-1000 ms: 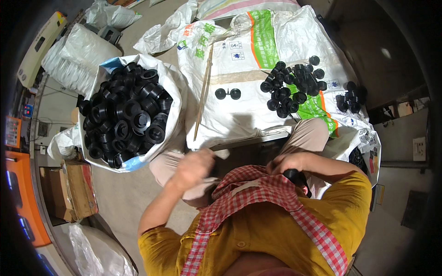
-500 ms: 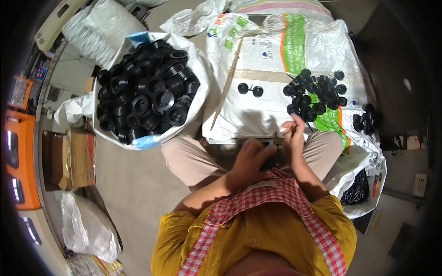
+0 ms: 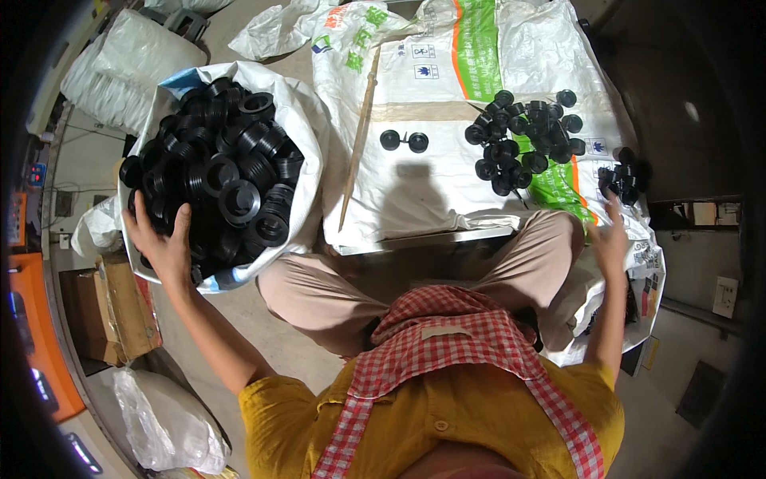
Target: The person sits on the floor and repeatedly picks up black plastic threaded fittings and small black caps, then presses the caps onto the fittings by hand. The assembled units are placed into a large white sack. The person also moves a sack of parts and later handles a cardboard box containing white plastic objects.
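Observation:
My left hand (image 3: 163, 247) is at the near left rim of a white woven sack (image 3: 307, 188). Its thumb and fingers are spread, and nothing shows in them. Black ribbed plastic fittings (image 3: 239, 201), round and hollow, heap up in that sack, right by my fingertips. Over on the right, my right hand (image 3: 608, 239) hovers with its fingers apart, just below a small cluster of black plastic parts (image 3: 626, 180). A larger pile of small black round caps (image 3: 531, 136) lies on the covered table, and a joined pair of them (image 3: 404, 141) sits by itself.
White printed sacking (image 3: 431, 191) covers the low table before my knees. A thin wooden stick (image 3: 361, 140) lies along its left part. To my right stands another white sack (image 3: 570, 339) with dark pieces. A cardboard box (image 3: 124, 311) and a clear plastic bag (image 3: 171, 423) are on the left.
My hands were together over my lap. The left has swung out to the sack of fittings, and the right has moved outward toward the small cluster. The view has shifted slightly.

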`<state>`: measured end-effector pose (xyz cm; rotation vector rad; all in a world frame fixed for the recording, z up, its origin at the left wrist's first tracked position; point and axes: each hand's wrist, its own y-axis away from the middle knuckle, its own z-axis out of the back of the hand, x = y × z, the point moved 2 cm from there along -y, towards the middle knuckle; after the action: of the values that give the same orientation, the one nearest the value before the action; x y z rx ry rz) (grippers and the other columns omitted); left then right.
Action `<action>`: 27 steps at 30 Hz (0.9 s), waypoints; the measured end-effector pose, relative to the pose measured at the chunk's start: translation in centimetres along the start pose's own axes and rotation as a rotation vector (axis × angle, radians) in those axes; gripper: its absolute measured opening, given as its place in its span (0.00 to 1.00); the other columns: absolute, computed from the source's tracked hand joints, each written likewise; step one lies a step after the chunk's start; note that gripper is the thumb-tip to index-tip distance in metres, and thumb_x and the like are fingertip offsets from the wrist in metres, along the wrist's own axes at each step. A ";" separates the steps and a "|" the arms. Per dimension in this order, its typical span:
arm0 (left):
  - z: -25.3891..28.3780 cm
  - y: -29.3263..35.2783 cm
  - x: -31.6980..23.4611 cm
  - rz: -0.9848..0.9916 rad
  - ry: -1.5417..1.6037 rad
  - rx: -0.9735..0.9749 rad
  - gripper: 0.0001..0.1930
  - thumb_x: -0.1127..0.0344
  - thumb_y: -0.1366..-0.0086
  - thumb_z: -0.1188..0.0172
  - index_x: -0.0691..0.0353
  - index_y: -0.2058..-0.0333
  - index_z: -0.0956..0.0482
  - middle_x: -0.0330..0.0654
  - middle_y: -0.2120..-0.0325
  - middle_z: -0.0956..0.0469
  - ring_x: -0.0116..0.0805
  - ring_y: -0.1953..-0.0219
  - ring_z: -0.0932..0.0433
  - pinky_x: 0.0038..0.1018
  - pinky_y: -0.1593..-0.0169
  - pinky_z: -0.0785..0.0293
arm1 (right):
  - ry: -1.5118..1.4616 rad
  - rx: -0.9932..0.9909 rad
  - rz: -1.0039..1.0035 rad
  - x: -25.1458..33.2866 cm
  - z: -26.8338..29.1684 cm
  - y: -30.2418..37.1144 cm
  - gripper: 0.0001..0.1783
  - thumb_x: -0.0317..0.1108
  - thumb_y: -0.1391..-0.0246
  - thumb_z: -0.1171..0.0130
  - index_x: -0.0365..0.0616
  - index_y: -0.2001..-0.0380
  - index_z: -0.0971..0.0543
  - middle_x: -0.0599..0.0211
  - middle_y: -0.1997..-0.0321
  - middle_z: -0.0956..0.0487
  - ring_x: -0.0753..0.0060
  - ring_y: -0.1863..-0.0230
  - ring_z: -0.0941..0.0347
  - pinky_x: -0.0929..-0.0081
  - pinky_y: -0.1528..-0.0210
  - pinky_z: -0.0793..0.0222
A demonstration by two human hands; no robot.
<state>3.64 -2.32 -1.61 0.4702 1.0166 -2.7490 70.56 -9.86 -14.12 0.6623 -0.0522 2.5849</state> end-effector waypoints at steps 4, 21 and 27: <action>0.4 2.7 -7.2 -0.177 0.081 -0.246 0.31 0.60 0.44 0.36 0.65 0.44 0.34 0.56 0.41 0.43 0.50 0.37 0.45 0.43 0.37 0.48 | -0.234 0.266 0.553 10.5 -17.8 -9.1 0.42 0.35 0.62 0.31 0.39 0.41 0.37 0.49 0.44 0.31 0.52 0.42 0.36 0.65 0.40 0.41; -18.4 18.7 -10.5 0.052 0.621 1.139 0.22 0.69 0.45 0.38 0.63 0.51 0.29 0.50 0.59 0.24 0.46 0.59 0.23 0.33 0.55 0.27 | -0.349 0.353 0.793 16.7 -41.1 -10.0 0.07 0.25 0.59 0.40 0.39 0.72 0.24 0.61 0.80 0.23 0.57 0.80 0.27 0.66 0.77 0.32; -19.9 18.9 -11.5 0.721 1.211 1.101 0.35 0.66 0.44 0.34 0.69 0.42 0.41 0.47 0.62 0.26 0.39 0.62 0.25 0.29 0.55 0.27 | -0.592 0.627 1.205 21.0 -22.7 1.9 0.10 0.29 0.61 0.39 0.43 0.70 0.25 0.61 0.71 0.24 0.55 0.66 0.30 0.62 0.49 0.41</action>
<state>24.03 -2.86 -23.21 2.1864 -0.6944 -1.8782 43.30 0.89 -24.32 2.1534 0.2617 3.3657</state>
